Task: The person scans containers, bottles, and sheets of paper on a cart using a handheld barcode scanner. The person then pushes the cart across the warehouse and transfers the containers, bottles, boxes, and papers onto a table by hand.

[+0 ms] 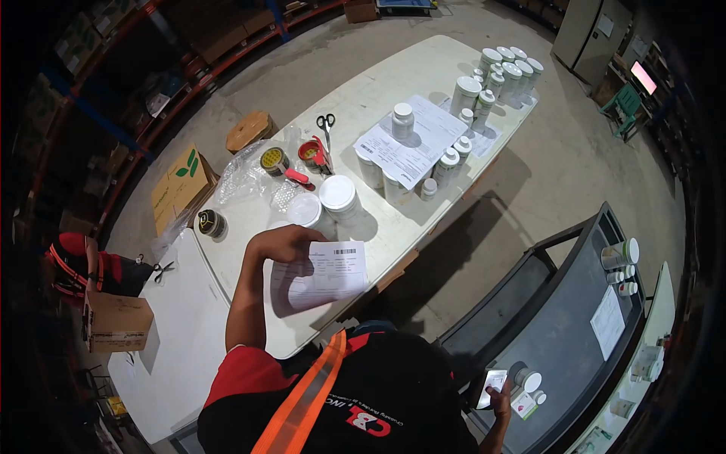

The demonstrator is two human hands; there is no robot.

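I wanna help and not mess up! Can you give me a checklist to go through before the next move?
1. Left hand has the paper: ok, it grips the edge.
2. Barcode on that paper uncovered: ok.
3. Small print on it readable: cannot tell, too tiny here.
4. Right hand free: not ok, it holds a phone.
5. Lids on the two white tubs by the left hand: ok, both on.
6. Black-handled scissors near the tape out of both hands: ok.

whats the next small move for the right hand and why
Probably bring the phone over to the printed sheet: the left hand holds that sheet with its barcode uncovered, while the right hand has the phone away by the gray cart.
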